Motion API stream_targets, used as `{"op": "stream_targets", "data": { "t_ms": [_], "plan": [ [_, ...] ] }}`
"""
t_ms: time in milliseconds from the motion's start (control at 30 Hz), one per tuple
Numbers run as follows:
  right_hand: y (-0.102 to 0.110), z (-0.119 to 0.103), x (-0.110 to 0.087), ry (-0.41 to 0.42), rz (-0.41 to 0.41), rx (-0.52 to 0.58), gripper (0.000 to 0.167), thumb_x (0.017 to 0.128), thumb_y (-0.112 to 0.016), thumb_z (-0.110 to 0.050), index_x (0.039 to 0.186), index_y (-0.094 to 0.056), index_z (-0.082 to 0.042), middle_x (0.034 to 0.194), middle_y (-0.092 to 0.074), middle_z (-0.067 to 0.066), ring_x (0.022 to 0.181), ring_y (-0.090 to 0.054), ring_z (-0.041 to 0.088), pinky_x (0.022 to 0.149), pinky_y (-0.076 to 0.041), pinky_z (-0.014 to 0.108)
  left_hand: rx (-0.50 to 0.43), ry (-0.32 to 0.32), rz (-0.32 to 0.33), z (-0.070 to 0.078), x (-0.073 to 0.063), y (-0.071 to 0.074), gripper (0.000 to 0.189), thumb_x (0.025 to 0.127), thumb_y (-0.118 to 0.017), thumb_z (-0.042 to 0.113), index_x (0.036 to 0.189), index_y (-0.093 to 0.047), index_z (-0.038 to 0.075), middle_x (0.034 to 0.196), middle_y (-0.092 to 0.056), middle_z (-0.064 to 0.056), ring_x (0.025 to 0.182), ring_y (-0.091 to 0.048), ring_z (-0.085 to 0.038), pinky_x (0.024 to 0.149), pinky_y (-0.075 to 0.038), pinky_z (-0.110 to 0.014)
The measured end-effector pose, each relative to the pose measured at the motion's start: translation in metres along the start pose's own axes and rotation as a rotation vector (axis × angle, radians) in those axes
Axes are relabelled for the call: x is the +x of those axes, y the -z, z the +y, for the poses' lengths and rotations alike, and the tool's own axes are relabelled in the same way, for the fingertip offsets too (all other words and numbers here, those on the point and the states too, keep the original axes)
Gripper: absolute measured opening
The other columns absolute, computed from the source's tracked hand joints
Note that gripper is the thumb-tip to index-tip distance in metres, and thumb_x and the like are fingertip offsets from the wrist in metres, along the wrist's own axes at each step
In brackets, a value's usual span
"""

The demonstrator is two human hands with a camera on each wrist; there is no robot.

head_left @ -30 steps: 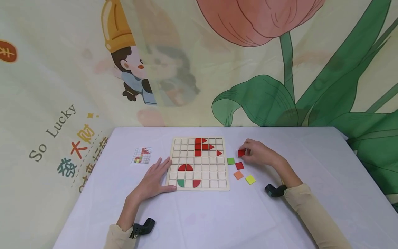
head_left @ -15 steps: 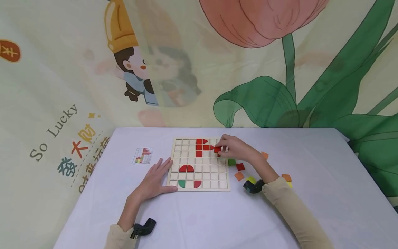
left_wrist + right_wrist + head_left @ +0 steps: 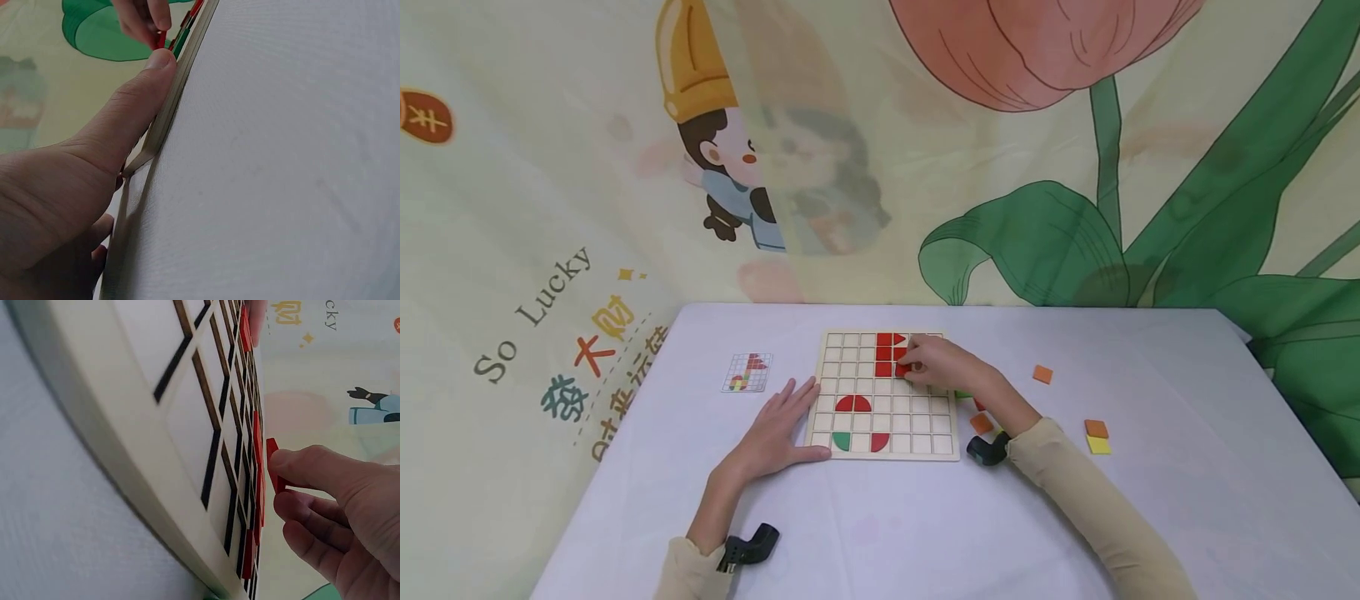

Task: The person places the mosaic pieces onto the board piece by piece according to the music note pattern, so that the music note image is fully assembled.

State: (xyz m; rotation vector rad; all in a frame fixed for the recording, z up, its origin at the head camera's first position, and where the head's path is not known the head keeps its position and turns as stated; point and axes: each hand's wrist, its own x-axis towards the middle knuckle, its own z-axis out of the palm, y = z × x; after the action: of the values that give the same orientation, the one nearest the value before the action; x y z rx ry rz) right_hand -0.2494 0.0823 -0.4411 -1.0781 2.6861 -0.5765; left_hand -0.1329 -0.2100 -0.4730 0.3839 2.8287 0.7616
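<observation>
Red piece (image 3: 275,479) pinched in right fingers (image 3: 303,509); left fingers (image 3: 799,402) straight; gap off board (image 3: 917,423) shows in right-wrist view, not head.

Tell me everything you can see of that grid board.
The pale, wood-looking board has a plain rim and thin raised strips dividing it into square cells. It lies flat on the white-covered table. Red pieces and one green piece sit in some cells. The left grip touches its left edge, thumb on the near rim.
</observation>
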Motion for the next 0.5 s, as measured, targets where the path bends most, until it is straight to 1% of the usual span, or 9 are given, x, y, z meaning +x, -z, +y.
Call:
{"op": "stream_targets", "data": {
  "t_ms": [300,500],
  "plan": [
    [-0.0038,-0.0003,0.0056,-0.008,-0.038,-0.043,0.025,0.091,-0.067,-0.017,0.115,-0.072,-0.008,0.105,-0.060,0.006,0.083,-0.051,0.012,0.074,-0.048,0.023,-0.002,0.003,-0.005,0.0000,0.0009,-0.0010,0.102,0.075,-0.075,0.056,0.154,-0.027,0.014,0.163,-0.022,-0.007,0.152,-0.007,-0.037,0.121,-0.012,-0.060],
    [-0.0049,-0.0031,0.0077,0.006,-0.037,-0.079,0.023,0.091,-0.067,-0.014,0.113,-0.073,-0.008,0.103,-0.060,0.007,0.082,-0.051,0.013,0.073,-0.047,0.023,0.001,-0.004,0.005,-0.0004,0.0004,-0.0010,0.102,0.075,-0.075,0.056,0.154,-0.027,0.014,0.163,-0.023,-0.008,0.152,-0.008,-0.037,0.121,-0.012,-0.060]
  ]
}}
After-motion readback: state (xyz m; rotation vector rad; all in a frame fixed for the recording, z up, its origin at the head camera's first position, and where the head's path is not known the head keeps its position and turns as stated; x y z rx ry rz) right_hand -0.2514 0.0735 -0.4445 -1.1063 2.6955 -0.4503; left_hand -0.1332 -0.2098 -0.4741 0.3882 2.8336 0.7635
